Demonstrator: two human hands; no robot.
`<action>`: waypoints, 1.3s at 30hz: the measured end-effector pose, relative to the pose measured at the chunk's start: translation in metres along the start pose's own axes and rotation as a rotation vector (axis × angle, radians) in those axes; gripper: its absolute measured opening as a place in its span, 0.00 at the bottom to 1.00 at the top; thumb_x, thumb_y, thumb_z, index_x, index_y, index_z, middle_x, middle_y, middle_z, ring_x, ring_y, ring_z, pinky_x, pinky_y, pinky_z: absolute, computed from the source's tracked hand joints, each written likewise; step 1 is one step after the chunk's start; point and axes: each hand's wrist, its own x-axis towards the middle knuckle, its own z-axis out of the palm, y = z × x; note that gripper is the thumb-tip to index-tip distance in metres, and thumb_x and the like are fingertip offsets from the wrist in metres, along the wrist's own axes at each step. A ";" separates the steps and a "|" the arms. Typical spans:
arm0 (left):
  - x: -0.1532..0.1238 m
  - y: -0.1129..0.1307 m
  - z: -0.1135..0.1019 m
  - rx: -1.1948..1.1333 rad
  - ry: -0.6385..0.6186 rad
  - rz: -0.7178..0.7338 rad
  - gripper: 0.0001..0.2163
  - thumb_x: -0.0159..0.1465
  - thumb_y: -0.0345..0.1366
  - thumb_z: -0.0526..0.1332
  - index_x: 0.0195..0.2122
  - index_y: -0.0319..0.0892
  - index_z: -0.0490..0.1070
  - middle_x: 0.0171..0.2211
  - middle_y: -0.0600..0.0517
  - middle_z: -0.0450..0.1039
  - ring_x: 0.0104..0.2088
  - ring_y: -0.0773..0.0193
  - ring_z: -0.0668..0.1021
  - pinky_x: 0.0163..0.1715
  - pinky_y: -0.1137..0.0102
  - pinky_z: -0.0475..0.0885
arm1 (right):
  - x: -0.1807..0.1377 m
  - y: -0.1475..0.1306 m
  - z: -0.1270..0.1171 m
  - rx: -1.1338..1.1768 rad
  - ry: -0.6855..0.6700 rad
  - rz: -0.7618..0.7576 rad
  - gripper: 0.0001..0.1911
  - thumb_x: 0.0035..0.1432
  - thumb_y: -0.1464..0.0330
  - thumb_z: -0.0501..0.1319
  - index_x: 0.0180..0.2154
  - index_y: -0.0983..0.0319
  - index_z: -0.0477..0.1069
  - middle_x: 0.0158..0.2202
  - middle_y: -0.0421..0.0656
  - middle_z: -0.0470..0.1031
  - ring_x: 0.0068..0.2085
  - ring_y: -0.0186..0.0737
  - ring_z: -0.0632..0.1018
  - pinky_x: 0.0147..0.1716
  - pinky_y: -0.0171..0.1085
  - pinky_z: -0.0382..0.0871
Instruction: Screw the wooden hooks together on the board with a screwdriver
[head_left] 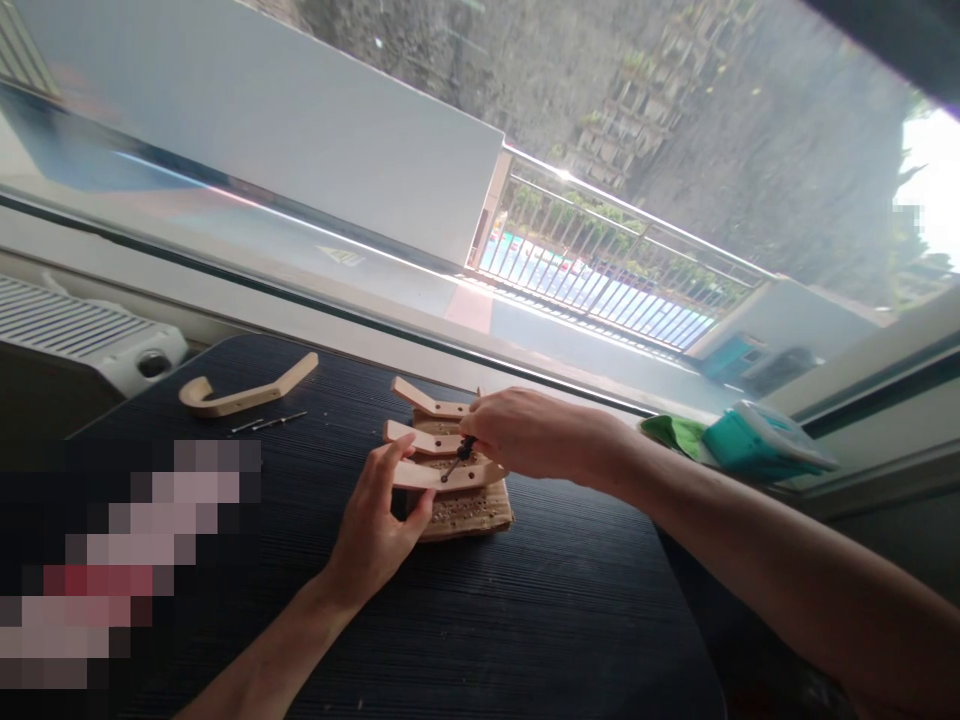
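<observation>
A wooden assembly [450,478] of curved hook-shaped pieces on a perforated wooden base lies on the dark table [525,620]. My left hand [379,520] pinches the end of the nearest curved piece, steadying it. My right hand [525,432] is closed around a small dark screwdriver [457,460], its tip pressed onto that same piece. A loose curved wooden piece [244,392] lies apart at the far left, with two thin metal screws [270,423] beside it.
A white radiator [82,335] stands at the left by the window sill. A teal and green packet [739,440] lies on the sill at the right. A blurred patch covers the table's left part. The window runs behind the table.
</observation>
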 end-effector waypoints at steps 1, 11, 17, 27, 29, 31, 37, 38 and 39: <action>0.000 0.000 0.000 -0.001 -0.002 0.001 0.27 0.61 0.30 0.61 0.60 0.46 0.54 0.46 0.47 0.66 0.48 0.57 0.73 0.51 0.58 0.70 | 0.000 0.000 0.001 0.001 -0.006 0.005 0.11 0.60 0.77 0.54 0.35 0.68 0.75 0.32 0.48 0.76 0.31 0.37 0.75 0.28 0.34 0.58; -0.001 -0.003 0.002 0.006 0.000 -0.005 0.28 0.60 0.30 0.61 0.61 0.45 0.53 0.46 0.47 0.67 0.49 0.58 0.73 0.52 0.59 0.70 | -0.005 -0.005 0.004 -0.010 0.092 0.031 0.11 0.58 0.77 0.56 0.42 0.65 0.74 0.36 0.47 0.78 0.36 0.41 0.77 0.28 0.34 0.59; 0.000 -0.002 0.002 -0.003 -0.008 -0.012 0.28 0.60 0.29 0.61 0.61 0.44 0.53 0.46 0.47 0.67 0.49 0.58 0.72 0.53 0.60 0.69 | -0.002 -0.009 0.003 -0.044 0.046 -0.035 0.09 0.59 0.78 0.57 0.36 0.65 0.75 0.34 0.46 0.77 0.34 0.38 0.76 0.28 0.34 0.58; 0.000 0.000 0.001 0.002 -0.009 -0.014 0.26 0.61 0.30 0.60 0.60 0.46 0.54 0.45 0.47 0.67 0.48 0.58 0.73 0.51 0.59 0.70 | 0.004 0.000 0.006 0.003 -0.019 -0.008 0.07 0.57 0.77 0.57 0.35 0.66 0.74 0.33 0.46 0.76 0.33 0.37 0.74 0.28 0.34 0.57; 0.000 -0.001 0.001 0.002 -0.006 -0.010 0.26 0.61 0.30 0.60 0.60 0.46 0.55 0.45 0.47 0.67 0.48 0.57 0.73 0.51 0.58 0.70 | 0.004 -0.001 0.006 -0.001 -0.029 0.005 0.08 0.57 0.77 0.56 0.35 0.66 0.74 0.32 0.46 0.76 0.31 0.37 0.74 0.26 0.34 0.55; 0.000 -0.001 0.001 0.006 -0.001 -0.006 0.26 0.61 0.30 0.60 0.60 0.46 0.55 0.45 0.47 0.67 0.48 0.57 0.73 0.51 0.58 0.71 | 0.003 -0.003 0.007 0.003 -0.043 0.023 0.09 0.58 0.76 0.55 0.35 0.66 0.74 0.30 0.45 0.76 0.30 0.37 0.74 0.25 0.34 0.55; 0.000 -0.002 0.000 0.011 0.003 0.006 0.27 0.61 0.31 0.60 0.60 0.45 0.54 0.45 0.47 0.67 0.48 0.57 0.73 0.52 0.59 0.70 | 0.003 -0.007 0.010 -0.039 0.061 0.012 0.10 0.59 0.76 0.55 0.39 0.65 0.73 0.32 0.45 0.76 0.31 0.38 0.76 0.24 0.35 0.54; 0.000 -0.001 0.000 0.009 0.001 0.004 0.27 0.61 0.31 0.60 0.60 0.45 0.54 0.45 0.47 0.67 0.48 0.58 0.73 0.52 0.59 0.70 | 0.004 -0.007 0.011 -0.055 0.079 -0.002 0.10 0.58 0.77 0.56 0.40 0.65 0.73 0.33 0.45 0.76 0.32 0.39 0.76 0.24 0.35 0.53; 0.000 -0.001 0.000 0.009 0.000 0.002 0.27 0.61 0.30 0.60 0.60 0.45 0.54 0.45 0.47 0.67 0.48 0.58 0.73 0.52 0.59 0.70 | 0.005 -0.006 0.012 -0.068 0.091 -0.020 0.09 0.58 0.77 0.56 0.39 0.64 0.74 0.34 0.45 0.76 0.32 0.39 0.76 0.24 0.35 0.53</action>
